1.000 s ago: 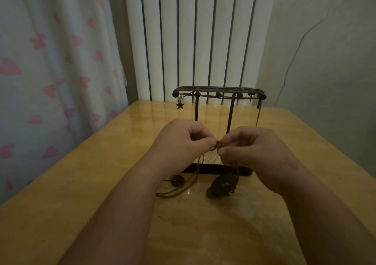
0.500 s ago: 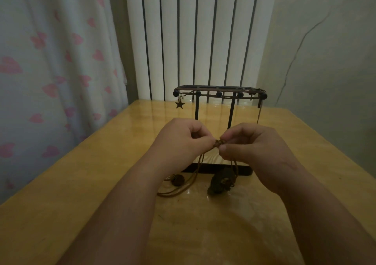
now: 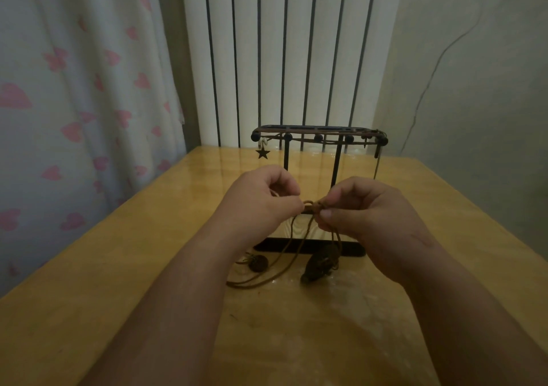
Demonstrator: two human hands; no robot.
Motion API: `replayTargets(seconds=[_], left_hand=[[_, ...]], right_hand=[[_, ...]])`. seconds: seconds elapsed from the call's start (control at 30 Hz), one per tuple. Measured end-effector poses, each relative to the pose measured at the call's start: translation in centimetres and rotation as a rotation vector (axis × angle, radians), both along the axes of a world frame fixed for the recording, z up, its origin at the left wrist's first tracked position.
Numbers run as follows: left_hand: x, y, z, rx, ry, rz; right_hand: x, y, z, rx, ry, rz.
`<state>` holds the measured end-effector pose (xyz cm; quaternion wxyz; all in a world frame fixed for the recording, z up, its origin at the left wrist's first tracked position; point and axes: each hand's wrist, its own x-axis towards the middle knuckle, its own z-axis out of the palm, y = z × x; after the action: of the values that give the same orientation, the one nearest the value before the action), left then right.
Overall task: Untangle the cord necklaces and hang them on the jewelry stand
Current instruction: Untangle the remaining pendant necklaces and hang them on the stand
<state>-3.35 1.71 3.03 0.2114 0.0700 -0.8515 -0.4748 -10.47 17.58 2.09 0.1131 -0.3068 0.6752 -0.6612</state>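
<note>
Both grips, left hand (image 3: pixel 261 199) and right hand (image 3: pixel 367 216), are pinched shut on the knotted cords (image 3: pixel 312 206); loosening comes before the jewelry stand (image 3: pixel 318 136) can be used.

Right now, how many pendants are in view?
3. A star hangs from the stand's left end; a round one lies on the table left of the cords; a larger dark one dangles below the right hand. Others may be hidden.

No words, numbers or signs can be read on anything here, near the jewelry stand (image 3: pixel 317 136) or elsewhere.
</note>
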Motion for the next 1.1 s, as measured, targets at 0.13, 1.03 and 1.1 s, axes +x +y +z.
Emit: replayTargets(seconds=[0.13,1.03,1.1], left_hand=[[0.26,-0.13,0.07,-0.001,0.013,-0.054],[-0.34,-0.25,-0.65,-0.042,0.075,-0.146],[-0.34,-0.19,-0.66,-0.028,0.082,-0.139]], right_hand=[[0.05,-0.06,0.00,0.015,0.024,-0.016],[0.66,-0.29,0.29,0.169,-0.035,0.012],[0.69,-0.34,0.41,0.150,-0.062,0.017]])
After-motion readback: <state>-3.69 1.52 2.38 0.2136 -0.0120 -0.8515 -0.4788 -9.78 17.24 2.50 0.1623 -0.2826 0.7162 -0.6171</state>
